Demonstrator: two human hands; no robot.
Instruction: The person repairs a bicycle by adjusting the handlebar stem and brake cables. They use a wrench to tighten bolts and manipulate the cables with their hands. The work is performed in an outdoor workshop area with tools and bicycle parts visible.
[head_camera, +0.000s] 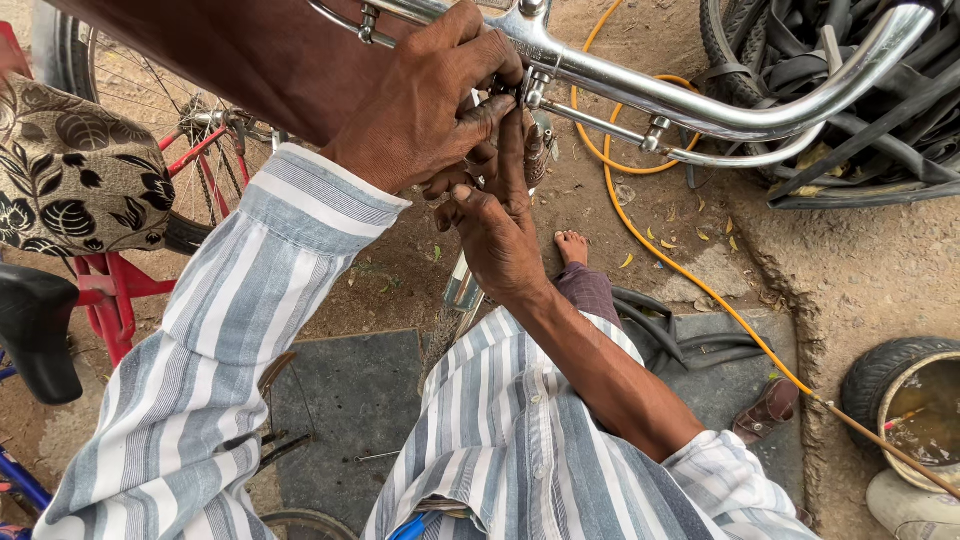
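Striped grey-and-white shirt sleeves fill the foreground. Left hand grips over the stem clamp, fingers curled tight together around a small dark fitting under the chromed steel bicycle handlebar. Right hand comes up from below, fingers pinched on the same fitting. Risk, as judged: fitting is small and crowded; a slip could drop it onto the dirt, or pinch fingertips against the thin chrome brake rod. Yellow hose trails near a bare foot.
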